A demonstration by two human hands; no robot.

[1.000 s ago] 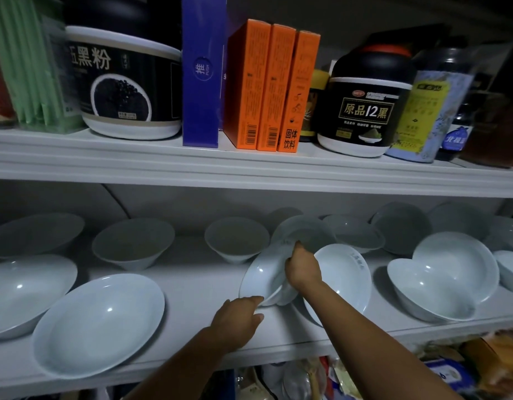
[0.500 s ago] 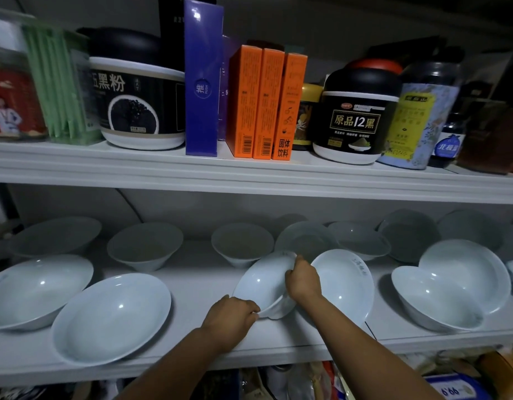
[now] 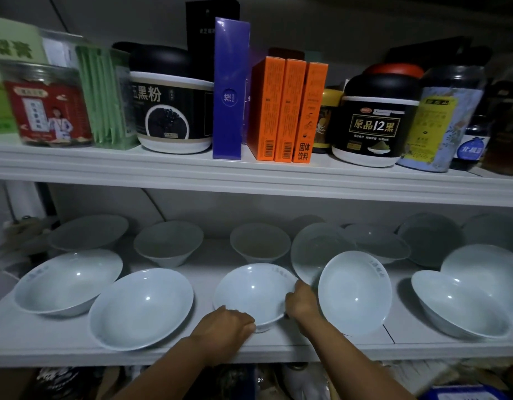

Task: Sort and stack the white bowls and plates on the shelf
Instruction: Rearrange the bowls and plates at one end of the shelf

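orange boxes (image 3: 287, 111), purple box (image 3: 230, 90), black jars (image 3: 375, 116)

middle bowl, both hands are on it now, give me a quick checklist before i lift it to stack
1. Left hand grips the middle bowl at its near side: ok.
2. Right hand holds its right rim: ok.
3. Bowl is empty inside: ok.
4. Bowl's foot is off the shelf: cannot tell, the hands hide it.
5. Room beside the tilted bowl on the right: not ok, the right wrist lies close against its edge.
6. Gap to the wide bowl on the left: ok.
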